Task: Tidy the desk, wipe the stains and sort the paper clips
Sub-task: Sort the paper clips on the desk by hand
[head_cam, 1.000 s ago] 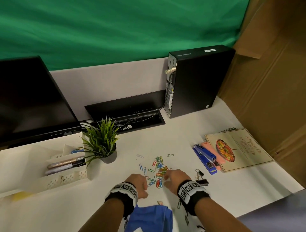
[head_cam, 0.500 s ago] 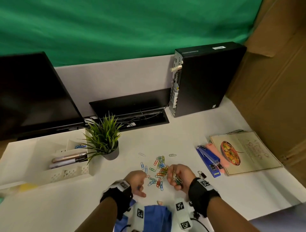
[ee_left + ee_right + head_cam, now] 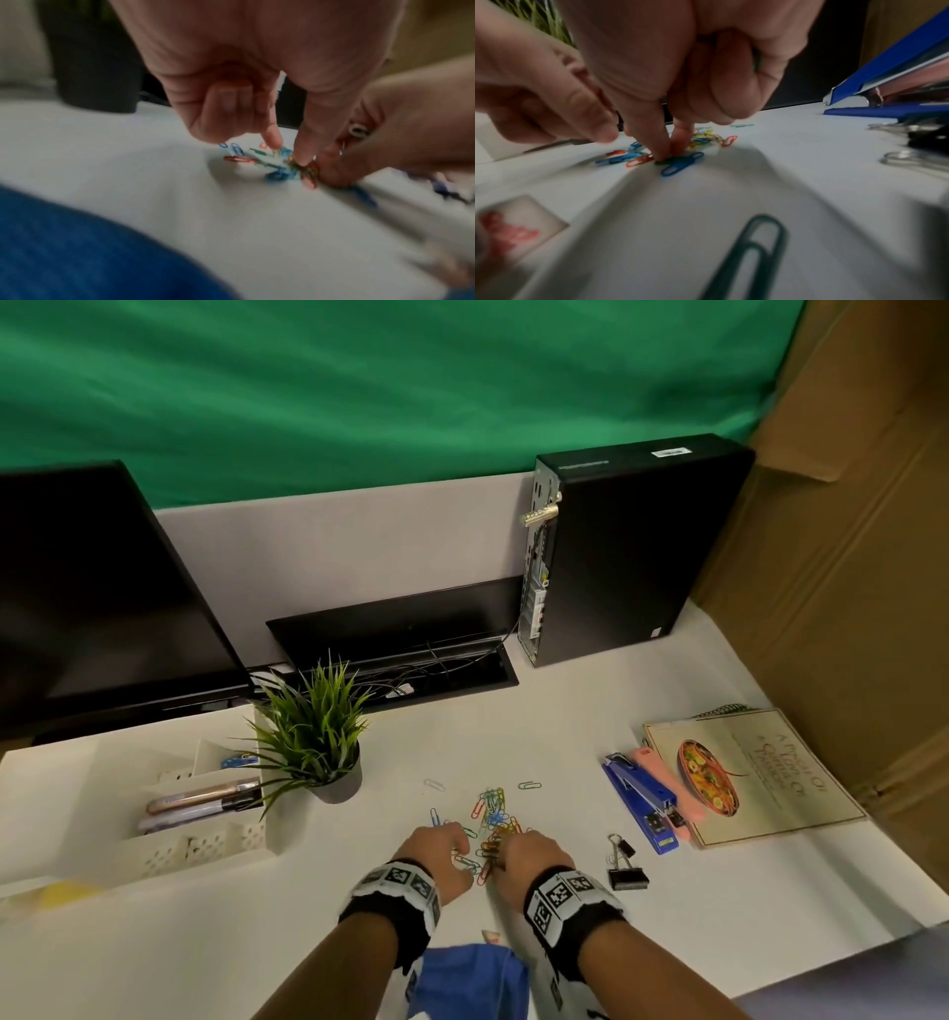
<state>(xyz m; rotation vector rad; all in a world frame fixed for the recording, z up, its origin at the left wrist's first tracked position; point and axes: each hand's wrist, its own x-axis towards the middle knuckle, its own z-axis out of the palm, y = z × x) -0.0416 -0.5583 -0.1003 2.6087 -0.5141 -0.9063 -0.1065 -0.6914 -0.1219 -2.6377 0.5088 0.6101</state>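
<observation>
Desk [image 3: 539, 711], white: heap of coloured paper clips [image 3: 492, 819] near front centre, strays just beyond it. Right hand [image 3: 529, 860]: thumb and fingertip pinch a dark green clip in the heap, other fingers curled. Left hand [image 3: 439, 852]: fingers curled, tips down among the clips; whether it holds one I cannot tell. Right of heap: binder clip [image 3: 624, 865], blue stapler [image 3: 642, 801], cookbook [image 3: 750, 775] near the right edge, title partly legible, "A Pinch of". Bare surface between heap and computer tower [image 3: 631, 546]
</observation>
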